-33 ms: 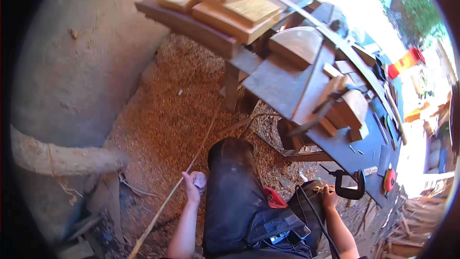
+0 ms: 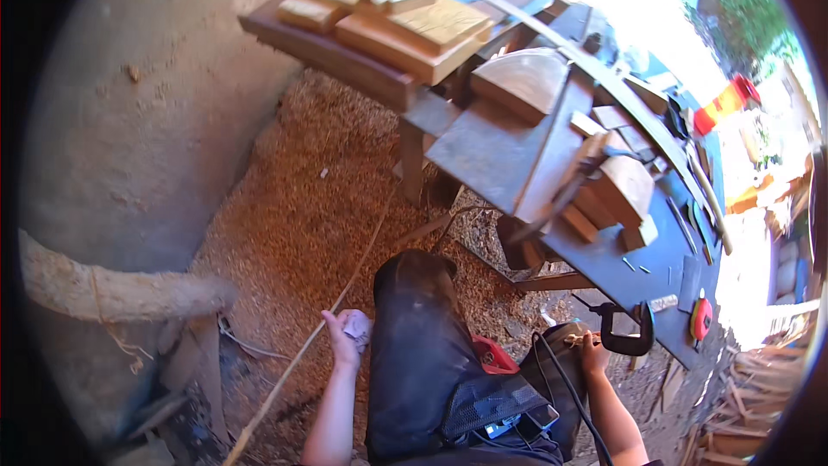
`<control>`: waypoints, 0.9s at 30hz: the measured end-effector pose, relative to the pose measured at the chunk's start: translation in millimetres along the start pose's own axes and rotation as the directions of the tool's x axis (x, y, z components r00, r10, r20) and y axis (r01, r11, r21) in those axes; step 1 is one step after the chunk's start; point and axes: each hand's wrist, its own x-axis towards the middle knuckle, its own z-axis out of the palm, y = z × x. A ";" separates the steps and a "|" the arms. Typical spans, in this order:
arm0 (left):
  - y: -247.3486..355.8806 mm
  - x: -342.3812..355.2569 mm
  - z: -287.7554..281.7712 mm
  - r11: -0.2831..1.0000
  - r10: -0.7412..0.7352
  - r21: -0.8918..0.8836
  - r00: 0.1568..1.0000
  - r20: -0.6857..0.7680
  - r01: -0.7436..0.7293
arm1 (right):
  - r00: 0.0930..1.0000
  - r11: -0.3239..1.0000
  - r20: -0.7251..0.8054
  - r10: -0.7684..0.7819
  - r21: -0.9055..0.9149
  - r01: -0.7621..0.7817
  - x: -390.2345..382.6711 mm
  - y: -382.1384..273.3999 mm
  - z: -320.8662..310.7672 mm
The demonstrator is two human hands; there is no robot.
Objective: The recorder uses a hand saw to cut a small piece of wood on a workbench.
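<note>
My left hand [image 2: 345, 338] is closed on a crumpled pale lilac bundle [image 2: 356, 329], beside a long thin wooden strip [image 2: 297, 356] slanting across the shavings. My right hand [image 2: 593, 352] is closed on a small yellowish item [image 2: 576, 340] that I cannot make out, just left of a black C-clamp [image 2: 638, 341] at the bench edge. My dark-trousered legs [image 2: 405, 336] are bent between my hands, with a black cable [image 2: 569, 397], a red object [image 2: 490, 355] and a mesh pouch [image 2: 483, 406] on or around them.
The cluttered workbench [image 2: 483, 155] carries wood blocks [image 2: 517, 78], boards [image 2: 405, 30], a long strip and a red tape measure [image 2: 700, 321]. A wall [image 2: 138, 138] and a pale log [image 2: 138, 289] are at left, shavings [image 2: 285, 190] on the floor, scrap wood [image 2: 733, 406] at lower right.
The bench and floor have shifted slightly in view. Both my hands stay in almost the same places, holding the same things.
</note>
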 end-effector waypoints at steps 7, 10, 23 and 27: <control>45.0 -8.3 34.4 0.917 -0.191 -0.371 0.977 -0.095 0.143 | 0.995 0.958 0.100 -0.014 0.286 -0.015 -12.4 -25.9 -17.0; 54.2 -48.5 105.0 0.991 0.123 -0.034 0.982 -0.147 -0.129 | 1.000 0.955 0.012 0.014 0.297 -0.017 -6.8 6.1 -9.6; 62.8 -136.3 222.0 0.685 0.583 0.281 0.737 0.343 -0.672 | 0.994 0.900 -0.001 0.113 0.424 -0.102 -9.3 8.0 -1.3; 53.3 -129.8 213.0 0.671 0.458 0.351 0.738 0.496 -0.653 | 0.990 0.895 0.017 0.141 0.425 -0.135 -11.6 -1.0 -5.6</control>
